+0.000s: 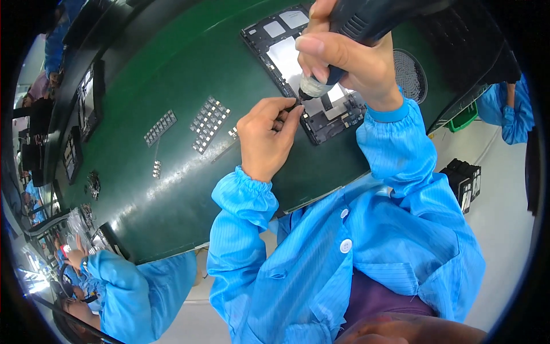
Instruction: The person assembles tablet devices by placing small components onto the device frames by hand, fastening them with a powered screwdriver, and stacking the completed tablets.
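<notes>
An opened tablet (321, 123) lies on the green bench with its inner boards and a silvery panel showing. My right hand (358, 63) is wrapped round a dark electric screwdriver (361, 26), which tilts down over the tablet. Its tip meets the tablet's left edge, close to my left fingertips. Thumb and forefinger of my left hand (266, 129) are pinched together at that edge; what they hold, if anything, is too small to make out. Left of this hand lie sheets of small parts (209, 123), a smaller sheet (160, 127) and a short strip (156, 168).
A round dish of tiny pieces (409, 74) stands right of my right hand. More tablets (89, 103) rest along the bench's far left side. At lower left a co-worker's blue sleeve (143, 286) reaches the bench. Dark units (463, 180) are stacked at the right.
</notes>
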`<state>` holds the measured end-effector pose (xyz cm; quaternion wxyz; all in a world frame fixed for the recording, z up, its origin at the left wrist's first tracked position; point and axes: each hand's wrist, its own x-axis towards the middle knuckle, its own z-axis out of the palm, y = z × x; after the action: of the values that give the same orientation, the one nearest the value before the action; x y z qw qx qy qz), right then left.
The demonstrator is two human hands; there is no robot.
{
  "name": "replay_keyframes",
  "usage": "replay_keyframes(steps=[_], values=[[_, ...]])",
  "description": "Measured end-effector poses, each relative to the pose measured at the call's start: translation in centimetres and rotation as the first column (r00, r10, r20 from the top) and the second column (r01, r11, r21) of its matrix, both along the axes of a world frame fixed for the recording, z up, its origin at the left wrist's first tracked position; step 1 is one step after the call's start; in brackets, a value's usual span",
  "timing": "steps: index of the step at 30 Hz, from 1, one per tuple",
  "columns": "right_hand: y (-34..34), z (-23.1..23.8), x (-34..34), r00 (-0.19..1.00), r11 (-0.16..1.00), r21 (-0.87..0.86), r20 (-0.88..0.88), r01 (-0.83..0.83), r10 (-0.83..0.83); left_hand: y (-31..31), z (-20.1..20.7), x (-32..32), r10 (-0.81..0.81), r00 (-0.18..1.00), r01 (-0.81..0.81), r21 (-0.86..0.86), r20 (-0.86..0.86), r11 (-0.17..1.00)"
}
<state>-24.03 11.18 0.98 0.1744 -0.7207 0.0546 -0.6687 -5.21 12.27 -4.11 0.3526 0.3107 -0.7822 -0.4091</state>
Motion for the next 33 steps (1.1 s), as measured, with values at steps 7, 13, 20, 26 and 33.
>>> replay_keyframes(steps=[7, 13, 20, 26, 33], values=[[-0.1, 0.1, 0.2, 0.994, 0.998, -0.03, -0.095, 0.054, -0.056, 0.0, 0.1, 0.2, -0.009, 1.0, 0.009, -0.018, 0.014, 1.0], [0.9, -0.1, 1.5, 0.957, 0.964, 0.083, -0.172, 0.251, -0.235, -2.5, -2.8, 4.0, 0.189, 0.981, -0.187, 0.065, -0.032, 0.98], [3.3, 0.8, 4.1, 0.962, 0.572, 0.82, 0.16, -0.005, -0.221, -4.0, -3.3, 6.5, 0.32, 0.943, -0.307, 0.134, -0.09, 0.942], [0.7, -1.1, 2.1, 0.908, 0.938, 0.105, -0.305, 0.331, -0.287, -3.9, -3.0, 6.3, 0.3, 0.948, -0.286, 0.128, -0.11, 0.95], [0.5, -1.3, 2.3, 0.906, 0.931, 0.103, -0.292, 0.349, -0.307, -3.8, -3.0, 6.4, 0.304, 0.944, -0.284, 0.15, -0.13, 0.947]])
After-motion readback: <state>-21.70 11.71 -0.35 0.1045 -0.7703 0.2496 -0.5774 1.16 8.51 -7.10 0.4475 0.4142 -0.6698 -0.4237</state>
